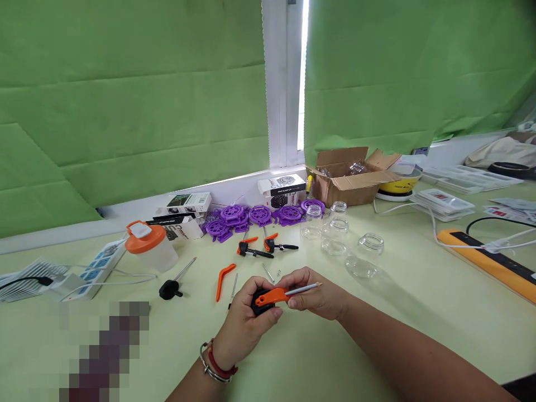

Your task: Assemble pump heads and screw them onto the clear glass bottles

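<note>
My left hand is closed around a black round part. An orange curved lever lies against that part. My right hand pinches the lever's far end, its fingers closed. A silver rod sticks out to the right across the right fingers; how it joins the rest is hidden. Just beyond the hands lie a loose orange lever, a thin metal rod and small metal bits. Two black-and-orange assemblies with rods rest behind them.
Purple wheel-shaped parts are piled before white boxes. Several clear glass jars stand right, near an open cardboard box. At left are an orange-lidded container, a black part with a rod and a power strip.
</note>
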The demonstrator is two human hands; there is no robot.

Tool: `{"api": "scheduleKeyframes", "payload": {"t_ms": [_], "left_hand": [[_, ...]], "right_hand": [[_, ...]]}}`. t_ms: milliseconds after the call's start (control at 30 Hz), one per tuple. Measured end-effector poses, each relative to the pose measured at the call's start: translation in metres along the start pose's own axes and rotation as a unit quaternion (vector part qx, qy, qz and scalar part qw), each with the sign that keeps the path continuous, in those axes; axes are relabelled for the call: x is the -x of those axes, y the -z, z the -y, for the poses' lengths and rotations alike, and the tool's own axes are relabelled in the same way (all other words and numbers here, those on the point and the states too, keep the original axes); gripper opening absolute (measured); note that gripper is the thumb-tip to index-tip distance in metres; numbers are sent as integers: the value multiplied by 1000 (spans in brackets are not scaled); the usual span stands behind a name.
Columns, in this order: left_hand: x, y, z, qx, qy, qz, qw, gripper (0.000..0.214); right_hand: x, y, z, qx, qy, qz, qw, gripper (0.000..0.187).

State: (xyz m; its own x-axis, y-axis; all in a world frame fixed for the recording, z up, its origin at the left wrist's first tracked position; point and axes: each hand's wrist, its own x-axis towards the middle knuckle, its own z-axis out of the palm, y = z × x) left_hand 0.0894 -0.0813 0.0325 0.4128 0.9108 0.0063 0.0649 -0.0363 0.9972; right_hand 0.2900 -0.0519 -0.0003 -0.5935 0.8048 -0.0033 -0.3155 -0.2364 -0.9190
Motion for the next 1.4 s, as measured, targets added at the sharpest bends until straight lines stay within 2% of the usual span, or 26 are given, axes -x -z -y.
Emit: {"api": "scheduleKeyframes", "payload": {"t_ms": [133,333,567,767,967,1067,1267,1333,1400], "left_hand": [[1,0,3,-14,-12,7,1000,25],[1,-3,1,-1,-21,18,1000,27],[2,-3,0,41,-37,36,998,39],[4,-1,2,34,-69,61,995,39],[4,0,4,14,-67,52,996,39],[5,0,3,17,-62,57,996,32],[5,1,4,34,-23,59,997,18],[4,2,4,31,-11,56,998,17],[3,4,4,30,-9,30,999,17]], "right_hand": [[-1,-1,-1,-1,-15,2,1000,35],[-3,-4,-3,-4,3,14,1000,31],[-4,-5,-5,7,19,14,1000,33],[-5,-6,-7,0,-11,-1,1000,31],[-6,-7,-8,-12,-92,-2,996,31],[-6,-7,-9,-9,-117,4,993,32],[-8,-5,-11,10,-110,9,994,35],[-7,-3,-8,38,-105,19,994,37],[-7,3,-5,97,-90,31,991,40]]}}
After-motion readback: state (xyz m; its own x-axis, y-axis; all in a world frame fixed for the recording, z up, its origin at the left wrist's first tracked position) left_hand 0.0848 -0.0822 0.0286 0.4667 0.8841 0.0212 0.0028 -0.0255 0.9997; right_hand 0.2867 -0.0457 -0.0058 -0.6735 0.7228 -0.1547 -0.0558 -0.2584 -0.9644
